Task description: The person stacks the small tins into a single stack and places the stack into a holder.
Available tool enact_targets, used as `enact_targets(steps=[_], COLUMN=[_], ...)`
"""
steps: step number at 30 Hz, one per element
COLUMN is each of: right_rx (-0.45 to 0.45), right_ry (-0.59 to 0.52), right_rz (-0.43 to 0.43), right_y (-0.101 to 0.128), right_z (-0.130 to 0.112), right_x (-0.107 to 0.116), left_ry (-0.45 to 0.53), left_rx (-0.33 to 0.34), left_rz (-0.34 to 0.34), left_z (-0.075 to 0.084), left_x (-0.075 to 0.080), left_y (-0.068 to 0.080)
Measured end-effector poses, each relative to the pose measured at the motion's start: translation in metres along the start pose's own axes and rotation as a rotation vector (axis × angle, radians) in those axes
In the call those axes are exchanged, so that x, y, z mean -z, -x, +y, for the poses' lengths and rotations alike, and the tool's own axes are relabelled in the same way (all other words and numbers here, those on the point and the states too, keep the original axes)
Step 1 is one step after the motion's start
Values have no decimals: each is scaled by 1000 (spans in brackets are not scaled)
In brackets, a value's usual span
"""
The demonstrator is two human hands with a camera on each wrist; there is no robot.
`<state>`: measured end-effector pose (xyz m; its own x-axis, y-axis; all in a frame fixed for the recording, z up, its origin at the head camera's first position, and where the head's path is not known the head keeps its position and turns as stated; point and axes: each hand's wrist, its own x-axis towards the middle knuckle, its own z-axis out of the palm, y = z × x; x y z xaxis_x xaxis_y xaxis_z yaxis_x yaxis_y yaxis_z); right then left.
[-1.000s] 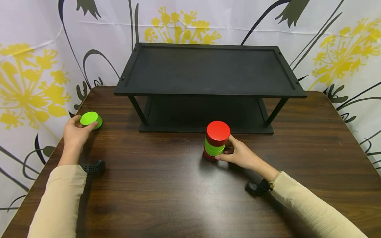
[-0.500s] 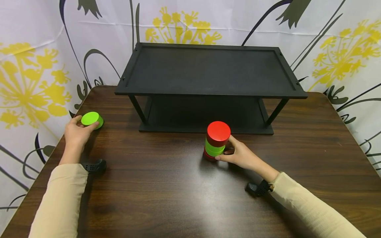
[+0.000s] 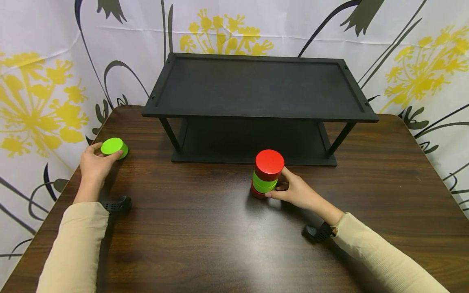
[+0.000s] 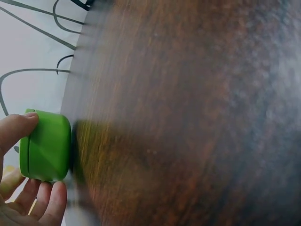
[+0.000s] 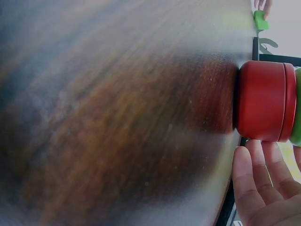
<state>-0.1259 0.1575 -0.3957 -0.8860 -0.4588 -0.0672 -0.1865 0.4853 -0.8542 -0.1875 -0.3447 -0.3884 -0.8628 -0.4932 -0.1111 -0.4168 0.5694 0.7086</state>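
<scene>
A: The fingers (image 3: 110, 155) of the left hand (image 3: 93, 165) curl round a single green tin (image 3: 114, 147), thumb on its far side and fingertips on the near side, pinching it while it sits on the tabletop (image 3: 205, 228).

B: Where is that from the black shelf (image 3: 256, 87)?

A: Well to the left of the shelf's left legs, close to the tabletop's left edge. The left wrist view shows the same green tin (image 4: 46, 146) flat on the wood, thumb above it and fingers (image 4: 44, 205) below.

B: And further right?

A: A stack (image 3: 267, 174) of three tins, red at the bottom, green in the middle, red on top, stands upright just in front of the shelf's lower board, a little right of its middle.

B: The right hand (image 3: 298, 192)?

A: It cups the stack from the right, the fingers (image 3: 278, 194) curled against its lower part. In the right wrist view the bottom red tin (image 5: 263, 101) rests on the tabletop, with the fingers (image 5: 261, 181) lying alongside it.
</scene>
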Motion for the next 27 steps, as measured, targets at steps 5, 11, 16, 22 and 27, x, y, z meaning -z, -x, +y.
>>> enact_targets(steps=[5, 11, 16, 22, 27], right_rx=[1, -1, 2, 0, 0], right_ry=[6, 8, 9, 10, 17], right_rz=[2, 1, 2, 4, 6], right_y=[0, 0, 0, 0, 0], right_z=[1, 1, 1, 1, 1], right_x=[0, 1, 1, 1, 1], left_ry=[64, 215, 344, 570, 721], left_rx=[60, 132, 166, 160, 102], left_rz=[-1, 42, 90, 165, 203], left_z=[5, 15, 26, 40, 48], left_x=[2, 6, 11, 20, 26], left_y=[1, 2, 3, 10, 16])
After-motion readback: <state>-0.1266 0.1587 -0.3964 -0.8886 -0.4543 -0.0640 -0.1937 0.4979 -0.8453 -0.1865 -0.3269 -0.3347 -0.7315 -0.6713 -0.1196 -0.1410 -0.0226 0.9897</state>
